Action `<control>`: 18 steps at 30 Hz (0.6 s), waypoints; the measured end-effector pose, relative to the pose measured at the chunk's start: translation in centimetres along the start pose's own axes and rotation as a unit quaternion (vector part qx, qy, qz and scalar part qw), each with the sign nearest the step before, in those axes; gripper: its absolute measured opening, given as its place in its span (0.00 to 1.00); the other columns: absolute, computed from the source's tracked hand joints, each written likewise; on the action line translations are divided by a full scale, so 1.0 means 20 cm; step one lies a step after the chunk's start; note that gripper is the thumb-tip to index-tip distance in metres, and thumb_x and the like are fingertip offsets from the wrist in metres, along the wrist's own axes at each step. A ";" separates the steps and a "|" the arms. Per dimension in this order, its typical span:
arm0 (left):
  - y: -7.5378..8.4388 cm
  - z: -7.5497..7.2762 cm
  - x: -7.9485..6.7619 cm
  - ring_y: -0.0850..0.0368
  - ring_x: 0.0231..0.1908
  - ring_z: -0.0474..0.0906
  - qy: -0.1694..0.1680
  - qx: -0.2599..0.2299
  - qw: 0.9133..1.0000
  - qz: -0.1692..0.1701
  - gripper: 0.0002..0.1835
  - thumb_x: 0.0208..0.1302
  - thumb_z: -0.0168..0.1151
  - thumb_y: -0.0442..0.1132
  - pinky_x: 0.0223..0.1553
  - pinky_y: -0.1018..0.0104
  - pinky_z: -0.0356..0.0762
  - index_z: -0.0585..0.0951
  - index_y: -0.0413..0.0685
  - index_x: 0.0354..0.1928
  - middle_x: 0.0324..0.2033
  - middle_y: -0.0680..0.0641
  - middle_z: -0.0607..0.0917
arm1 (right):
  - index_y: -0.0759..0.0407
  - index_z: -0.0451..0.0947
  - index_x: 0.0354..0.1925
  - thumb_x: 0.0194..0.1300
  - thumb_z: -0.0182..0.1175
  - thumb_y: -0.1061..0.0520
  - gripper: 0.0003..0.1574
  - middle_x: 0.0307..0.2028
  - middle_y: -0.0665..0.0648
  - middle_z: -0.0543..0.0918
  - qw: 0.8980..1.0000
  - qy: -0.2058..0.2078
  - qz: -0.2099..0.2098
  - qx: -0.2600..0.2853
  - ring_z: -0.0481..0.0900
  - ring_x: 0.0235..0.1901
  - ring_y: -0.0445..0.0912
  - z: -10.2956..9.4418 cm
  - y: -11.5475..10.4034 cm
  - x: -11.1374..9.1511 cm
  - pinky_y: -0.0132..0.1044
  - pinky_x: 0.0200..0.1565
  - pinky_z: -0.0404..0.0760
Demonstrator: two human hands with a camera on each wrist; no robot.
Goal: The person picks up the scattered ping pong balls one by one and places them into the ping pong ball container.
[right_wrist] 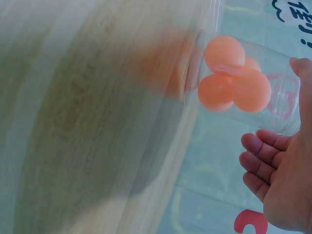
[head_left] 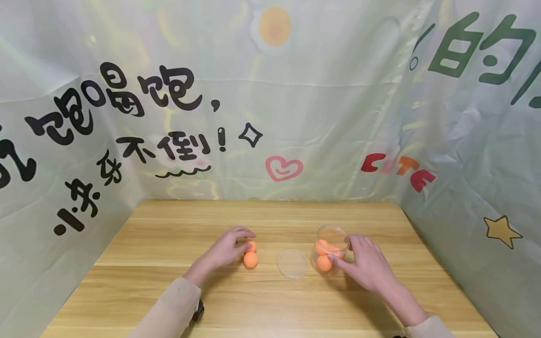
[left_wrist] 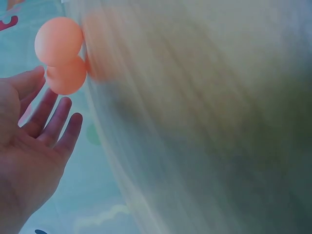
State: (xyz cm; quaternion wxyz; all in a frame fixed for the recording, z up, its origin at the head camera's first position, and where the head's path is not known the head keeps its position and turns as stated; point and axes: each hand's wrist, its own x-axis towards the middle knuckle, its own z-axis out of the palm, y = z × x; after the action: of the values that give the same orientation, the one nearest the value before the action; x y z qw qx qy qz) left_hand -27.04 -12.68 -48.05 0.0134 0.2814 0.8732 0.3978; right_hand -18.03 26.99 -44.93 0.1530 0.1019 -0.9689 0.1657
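Two smooth, matte orange balls sit one behind the other on the left part of the wood-grain worktop, and more orange balls, at least four, are piled in the bottom of a clear, round jar that stands upright on the right. A flat, clear disc lies on the worktop between the loose pair and the jar. The left hand is at the farther loose ball, its fingers spread and gently bent, with the thumb on the near side and the forefinger above; whether skin meets ball cannot be told. The right hand holds the jar near its rim, thumb on the near side and forefinger on the right side, while the remaining fingers curve loosely just below the rim. The left forearm, in a pale sleeve with a dark band at the cuff, slants inward from the lower left, palm facing the balls; the right forearm slants inward from the lower right, its pale cuff at the picture's bottom edge.
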 end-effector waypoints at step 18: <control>-0.03 0.01 0.01 0.43 0.56 0.80 -0.007 -0.006 1.000 0.009 0.15 0.70 0.65 0.27 0.59 0.48 0.82 0.84 0.35 0.57 0.54 0.42 0.83 | 0.63 0.76 0.49 0.63 0.69 0.30 0.39 0.39 0.54 0.78 1.000 0.001 0.003 -0.003 0.73 0.39 0.48 0.00 -0.01 0.00 0.50 0.45 0.74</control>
State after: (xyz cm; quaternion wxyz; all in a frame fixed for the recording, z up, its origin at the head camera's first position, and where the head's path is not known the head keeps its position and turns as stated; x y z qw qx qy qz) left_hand -27.48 -12.73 -48.61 0.0179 0.2921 0.8682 0.4007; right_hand -18.10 26.87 -44.89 0.1541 0.0981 -0.9695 0.1631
